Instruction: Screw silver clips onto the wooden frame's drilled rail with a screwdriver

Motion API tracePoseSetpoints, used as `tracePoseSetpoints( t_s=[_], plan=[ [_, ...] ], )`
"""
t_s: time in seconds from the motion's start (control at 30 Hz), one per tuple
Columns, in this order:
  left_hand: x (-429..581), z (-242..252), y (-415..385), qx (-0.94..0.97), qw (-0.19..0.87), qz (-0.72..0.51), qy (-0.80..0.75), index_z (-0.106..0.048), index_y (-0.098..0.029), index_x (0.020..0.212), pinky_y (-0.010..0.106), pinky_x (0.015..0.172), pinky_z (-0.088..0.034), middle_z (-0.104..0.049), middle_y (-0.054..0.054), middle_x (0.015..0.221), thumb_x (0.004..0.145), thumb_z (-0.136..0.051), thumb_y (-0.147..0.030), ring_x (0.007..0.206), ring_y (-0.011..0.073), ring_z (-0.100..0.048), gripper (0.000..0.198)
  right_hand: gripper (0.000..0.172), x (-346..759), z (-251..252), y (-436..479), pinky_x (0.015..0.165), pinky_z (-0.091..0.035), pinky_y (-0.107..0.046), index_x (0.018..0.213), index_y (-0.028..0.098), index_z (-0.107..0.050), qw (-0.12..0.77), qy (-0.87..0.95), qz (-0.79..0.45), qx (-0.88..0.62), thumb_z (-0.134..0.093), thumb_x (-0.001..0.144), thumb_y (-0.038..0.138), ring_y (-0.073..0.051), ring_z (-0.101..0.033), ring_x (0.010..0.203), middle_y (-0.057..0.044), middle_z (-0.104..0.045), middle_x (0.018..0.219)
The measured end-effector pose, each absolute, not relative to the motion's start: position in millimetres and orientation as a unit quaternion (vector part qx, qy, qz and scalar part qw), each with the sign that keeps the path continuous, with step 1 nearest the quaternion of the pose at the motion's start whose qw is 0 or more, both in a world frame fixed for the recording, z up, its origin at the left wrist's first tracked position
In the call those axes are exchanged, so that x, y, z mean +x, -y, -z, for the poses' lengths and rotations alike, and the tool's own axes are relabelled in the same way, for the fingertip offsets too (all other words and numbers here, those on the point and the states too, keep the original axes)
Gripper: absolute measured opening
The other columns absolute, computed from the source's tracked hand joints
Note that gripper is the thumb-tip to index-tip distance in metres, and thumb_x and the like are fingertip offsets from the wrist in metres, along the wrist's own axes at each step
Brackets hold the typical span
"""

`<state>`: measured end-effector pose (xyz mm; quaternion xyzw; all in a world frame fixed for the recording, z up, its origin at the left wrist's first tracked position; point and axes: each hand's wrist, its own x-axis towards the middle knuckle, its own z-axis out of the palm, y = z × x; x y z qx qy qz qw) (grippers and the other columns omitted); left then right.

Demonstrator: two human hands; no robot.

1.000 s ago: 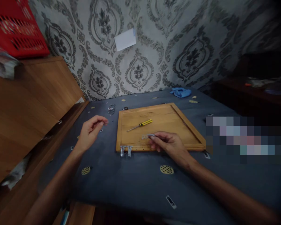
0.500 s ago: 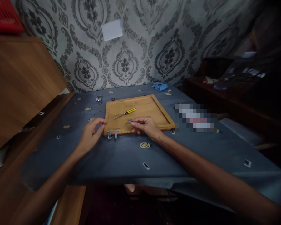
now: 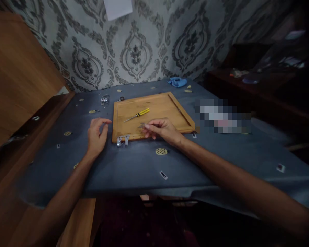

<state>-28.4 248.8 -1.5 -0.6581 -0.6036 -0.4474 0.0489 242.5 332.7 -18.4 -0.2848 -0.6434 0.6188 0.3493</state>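
A wooden panel with a raised frame (image 3: 181, 116) lies flat on the blue-covered table. On it rests a yellow and black screwdriver (image 3: 137, 115). A silver hinge (image 3: 122, 141) sits at the panel's near left edge. My right hand (image 3: 161, 130) is over the panel's near part, thumb and fingers pinched on a small metal piece (image 3: 142, 126) too small to name surely. Just left of the panel, my left hand (image 3: 97, 135) is held with thumb and fingers apart, nothing between them.
Shiny metal parts (image 3: 105, 100) lie behind the panel's left side. A blue cloth (image 3: 177, 82) is at the table's back. A blurred-out item (image 3: 222, 116) lies right of the panel. Wooden furniture (image 3: 18, 79) stands at left, and a dark surface holds a bottle at right.
The view has tilted down and shifted slightly. My left hand has moved a little away from the panel's left edge, its fingers more spread. My right hand keeps its pinch.
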Motion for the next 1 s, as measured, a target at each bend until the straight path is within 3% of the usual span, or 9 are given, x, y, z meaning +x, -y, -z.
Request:
tracePoseSetpoints(
  t_s=[0.13, 0.27, 0.5, 0.8, 1.0],
  plan=[
    [-39, 0, -244, -0.658, 0.120, 0.412, 0.619, -0.073, -0.020, 0.093, 0.040, 0.100, -0.045, -0.071, 0.004, 0.091, 0.087, -0.054, -0.013, 0.100, 0.0252, -0.062, 0.021, 0.044, 240, 10, -329, 0.046, -0.043, -0.019, 0.075, 0.014, -0.071, 0.366, 0.616, -0.633, -0.293, -0.088, 0.074, 0.055, -0.010, -0.066, 0.058, -0.003, -0.073, 0.070],
    [-43, 0, -248, -0.652, 0.129, 0.397, 0.633, -0.074, -0.013, 0.096, 0.043, 0.104, -0.042, -0.068, 0.008, 0.092, 0.086, -0.053, -0.008, 0.108, 0.0276, -0.058, 0.024, 0.029, 241, 7, -333, 0.047, -0.041, -0.016, 0.077, 0.014, -0.070, 0.387, 0.593, -0.634, -0.311, -0.087, 0.082, 0.038, -0.008, -0.066, 0.059, -0.001, -0.073, 0.071],
    [-38, -3, -246, -0.649, 0.145, 0.402, 0.630, -0.069, -0.017, 0.086, 0.044, 0.104, -0.041, -0.058, 0.003, 0.079, 0.078, -0.054, -0.001, 0.099, 0.0259, -0.053, 0.024, 0.035, 241, 3, -334, 0.045, -0.036, -0.017, 0.075, 0.017, -0.065, 0.432, 0.614, -0.587, -0.304, -0.085, 0.083, 0.044, -0.007, -0.064, 0.060, 0.001, -0.070, 0.070],
    [-36, -1, -247, -0.650, 0.135, 0.392, 0.636, -0.063, -0.020, 0.082, 0.043, 0.105, -0.039, -0.056, 0.002, 0.077, 0.077, -0.055, -0.001, 0.095, 0.0243, -0.050, 0.021, 0.036, 237, 6, -328, 0.045, -0.032, -0.021, 0.070, 0.018, -0.061, 0.449, 0.612, -0.575, -0.306, -0.091, 0.076, 0.038, -0.007, -0.060, 0.056, 0.003, -0.068, 0.065],
    [-38, 1, -249, -0.652, 0.121, 0.395, 0.635, -0.063, -0.020, 0.082, 0.045, 0.105, -0.039, -0.059, 0.003, 0.079, 0.079, -0.054, -0.006, 0.097, 0.0256, -0.051, 0.017, 0.032, 239, 5, -326, 0.045, -0.034, -0.019, 0.073, 0.017, -0.063, 0.437, 0.609, -0.578, -0.322, -0.084, 0.085, 0.038, -0.006, -0.060, 0.056, 0.003, -0.067, 0.065]
  ],
)
